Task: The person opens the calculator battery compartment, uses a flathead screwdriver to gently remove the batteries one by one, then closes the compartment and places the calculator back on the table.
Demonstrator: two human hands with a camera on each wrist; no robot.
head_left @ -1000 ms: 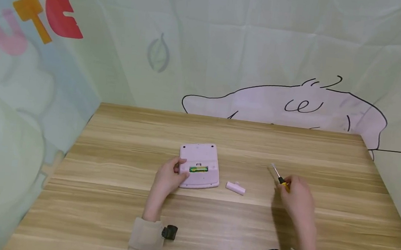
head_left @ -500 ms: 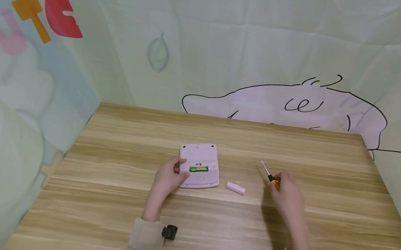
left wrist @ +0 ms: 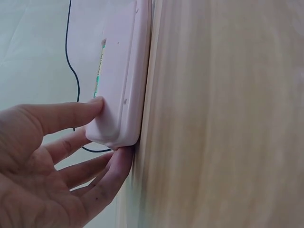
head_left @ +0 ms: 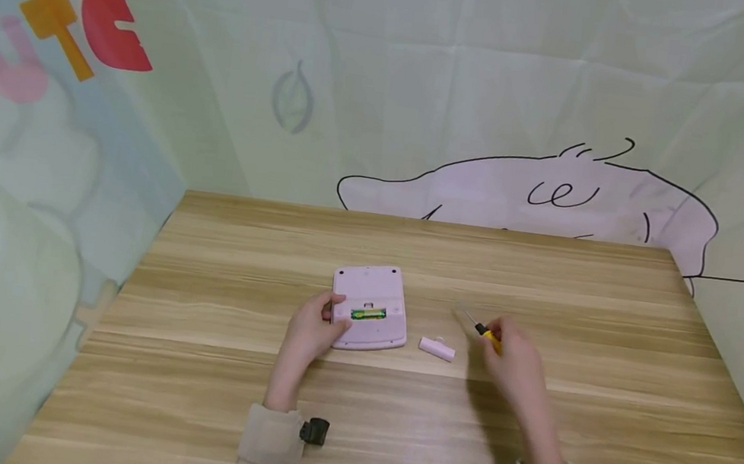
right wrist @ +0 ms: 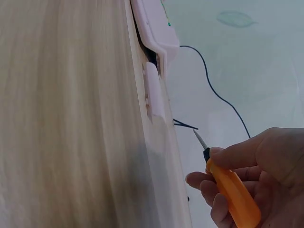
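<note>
A pink device [head_left: 376, 286], shaped like a desk calculator, lies face down on the table. Its battery bay is uncovered, with a green battery [head_left: 369, 313] inside. My left hand [head_left: 312, 330] pinches the device's left edge, thumb on top near the bay and fingers at the side. To the right of it lies a small pink battery cover [head_left: 437, 349]. My right hand [head_left: 517, 360] grips a screwdriver [right wrist: 235, 194] by its orange-yellow handle, the thin metal shaft pointing up and left. The tip is above the table, beyond the cover and apart from the device.
The wooden table [head_left: 232, 247] ends at a far edge against a pale printed cloth [head_left: 386, 111], which also hangs at both sides. Black wrist cameras [head_left: 315, 431] sit by the cuffs of both beige sleeves.
My right hand has moved left with the screwdriver, closer to the battery cover and the device. The left hand, the device and the cover have stayed put.
</note>
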